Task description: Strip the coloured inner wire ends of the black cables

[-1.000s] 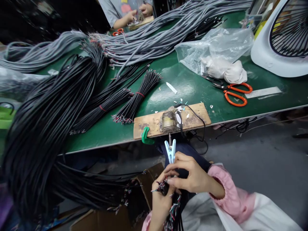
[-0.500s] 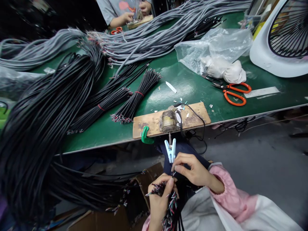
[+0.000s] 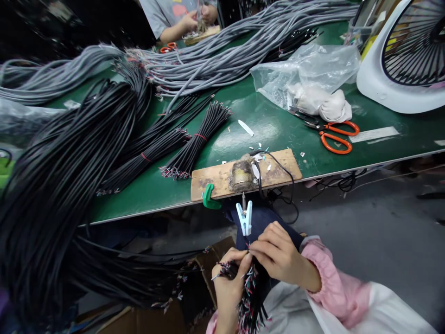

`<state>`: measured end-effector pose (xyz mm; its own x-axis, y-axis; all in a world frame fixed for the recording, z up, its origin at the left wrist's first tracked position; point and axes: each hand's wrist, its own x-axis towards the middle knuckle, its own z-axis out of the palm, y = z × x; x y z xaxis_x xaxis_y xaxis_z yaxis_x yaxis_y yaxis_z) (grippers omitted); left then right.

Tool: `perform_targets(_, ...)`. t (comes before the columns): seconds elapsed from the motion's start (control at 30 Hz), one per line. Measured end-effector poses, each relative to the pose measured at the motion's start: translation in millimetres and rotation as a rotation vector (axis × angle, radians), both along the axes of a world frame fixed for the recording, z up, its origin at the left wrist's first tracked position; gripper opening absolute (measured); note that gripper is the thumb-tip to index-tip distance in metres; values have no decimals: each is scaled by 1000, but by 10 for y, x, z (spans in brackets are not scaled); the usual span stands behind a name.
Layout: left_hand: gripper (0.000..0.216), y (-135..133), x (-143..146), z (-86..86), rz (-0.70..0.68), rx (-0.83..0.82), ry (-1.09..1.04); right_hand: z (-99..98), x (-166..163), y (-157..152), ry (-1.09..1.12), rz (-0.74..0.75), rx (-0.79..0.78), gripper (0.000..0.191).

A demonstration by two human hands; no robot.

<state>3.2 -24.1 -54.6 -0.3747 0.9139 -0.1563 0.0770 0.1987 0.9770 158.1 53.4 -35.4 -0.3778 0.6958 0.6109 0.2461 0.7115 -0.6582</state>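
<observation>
My left hand (image 3: 230,283) is closed around a bundle of black cables (image 3: 251,297) whose stripped ends show small red, white and green wires. My right hand (image 3: 278,255) pinches the end of one cable at the left thumb and forefinger; the fingertips of both hands meet there. Just above them, a light blue clothespin (image 3: 244,218) is clipped to a thin metal tip (image 3: 244,198). That tip sticks out over the table edge from a wooden board (image 3: 212,178), below a crusted, yellowish lump (image 3: 242,175).
A green clamp (image 3: 210,197) grips the board at the table edge. Black cables (image 3: 69,185) hang off the left side, and grey cables (image 3: 222,55) lie across the back. Orange-handled scissors (image 3: 335,137), a plastic bag (image 3: 306,69) and a fan (image 3: 392,60) are right. Another person's hands (image 3: 198,18) work opposite.
My right hand has come down slightly, its fingertips now against those of my left hand at the cable end. My left hand keeps hold of the bundle. The view has shifted slightly.
</observation>
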Motion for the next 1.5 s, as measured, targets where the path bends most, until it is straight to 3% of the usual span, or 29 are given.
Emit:
perform_targets(0.17,12,-2,2,-27,23,67,-2,-22,34,22,78,3,-325,12)
perform_targets(0.33,18,33,13,68,-87,-4,-41,-14,37,118,191,309,-673,16)
perform_targets(0.43,20,54,34,173,-97,-57,-80,-41,16,156,257,371,-748,10)
perform_targets(0.6,23,67,62,286,-85,-112,-180,-138,-21,127,320,316,-833,16)
perform_targets(0.9,31,122,86,318,-61,-65,-242,-152,-166,-32,417,88,-746,28)
perform_targets(1.07,33,133,87,327,-44,-79,-278,-113,-184,-80,346,-61,-390,28)
perform_targets(1.13,32,132,54,338,-83,-137,-313,-119,-167,-67,303,-40,-291,31)
perform_targets(1.2,32,135,0,346,-160,-200,-359,-136,-155,-43,343,111,-404,33)
perform_targets(1.3,28,155,-88,349,-314,-169,-403,-164,-161,-25,582,430,-825,43)
perform_targets(1.37,22,175,-125,353,-307,-88,-377,-169,-168,-19,694,572,-1069,47)
perform_targets(1.43,15,195,-136,369,-282,-34,-312,-161,-166,9,692,634,-1206,45)
perform_targets(1.5,12,209,-126,400,-285,-13,-247,-146,-161,81,669,620,-1239,42)
